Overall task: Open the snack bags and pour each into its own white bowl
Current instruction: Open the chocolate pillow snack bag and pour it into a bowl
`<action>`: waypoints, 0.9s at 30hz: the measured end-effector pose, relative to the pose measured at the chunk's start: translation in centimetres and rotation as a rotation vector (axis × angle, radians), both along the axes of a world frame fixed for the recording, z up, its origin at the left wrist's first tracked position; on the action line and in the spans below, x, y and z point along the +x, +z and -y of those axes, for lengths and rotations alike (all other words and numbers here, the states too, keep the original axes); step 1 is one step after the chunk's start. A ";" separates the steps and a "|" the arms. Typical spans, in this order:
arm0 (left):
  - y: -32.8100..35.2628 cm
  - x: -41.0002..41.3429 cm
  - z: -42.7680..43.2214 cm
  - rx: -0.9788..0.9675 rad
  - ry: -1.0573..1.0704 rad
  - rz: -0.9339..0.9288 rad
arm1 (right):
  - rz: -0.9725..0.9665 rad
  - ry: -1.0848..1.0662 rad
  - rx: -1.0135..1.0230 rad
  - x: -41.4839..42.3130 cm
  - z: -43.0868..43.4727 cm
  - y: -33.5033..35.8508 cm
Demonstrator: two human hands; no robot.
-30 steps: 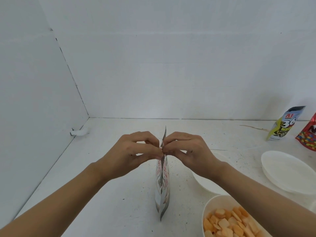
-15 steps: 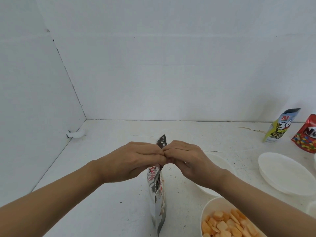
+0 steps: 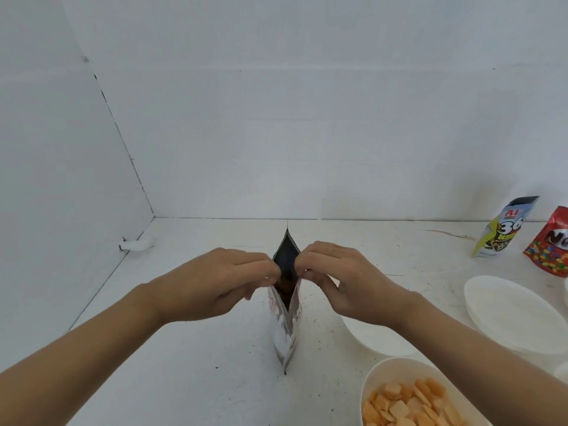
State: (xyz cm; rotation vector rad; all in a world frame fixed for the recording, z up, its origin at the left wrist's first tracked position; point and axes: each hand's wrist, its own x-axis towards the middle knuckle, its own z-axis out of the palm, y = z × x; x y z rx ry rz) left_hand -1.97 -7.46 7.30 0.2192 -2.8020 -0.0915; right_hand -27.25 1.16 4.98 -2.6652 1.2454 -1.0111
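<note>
A silver snack bag [image 3: 285, 330] hangs edge-on over the table's middle, its top pulled apart into a dark slit with brown snacks inside. My left hand [image 3: 221, 281] pinches the left lip and my right hand [image 3: 341, 278] pinches the right lip. A white bowl [image 3: 372, 342] sits under my right wrist, partly hidden. A bowl with orange crackers [image 3: 381, 379] stands at the bottom right. Another white bowl [image 3: 507, 309] lies at the right.
A yellow and blue snack bag [image 3: 504, 232] and a red candy bag [image 3: 550, 244] stand at the back right. White walls close the left and back. A small white scrap [image 3: 138, 243] lies in the left corner.
My hands have moved apart and the bag's sealed top has come open, showing the dark inside. The view has tilted slightly.
</note>
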 end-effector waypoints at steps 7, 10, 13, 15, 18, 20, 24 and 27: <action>1.7 -1.2 1.3 -0.056 -0.014 0.181 | -0.203 0.046 -0.022 0.3 0.7 1.2; 2.2 -0.5 2.7 -0.087 0.023 0.216 | -0.258 0.024 -0.016 -0.9 0.9 1.5; 2.4 0.8 3.6 -0.066 0.077 0.166 | -0.265 -0.072 -0.013 -2.4 0.8 1.5; 2.1 1.0 3.5 -0.088 0.102 0.143 | -0.287 -0.125 -0.062 -2.7 0.6 1.4; 1.4 0.7 3.2 -0.092 0.155 0.084 | -0.298 -0.160 -0.104 -2.2 0.3 1.3; 1.0 0.6 2.9 -0.044 0.173 0.034 | -0.305 -0.176 -0.097 -1.9 0.2 1.2; 0.7 -0.2 2.1 -0.035 0.132 0.036 | -0.342 -0.166 -0.100 -1.2 0.4 0.8; 0.6 -0.4 2.4 -0.013 0.154 0.008 | -0.352 -0.177 -0.109 -1.1 0.7 0.7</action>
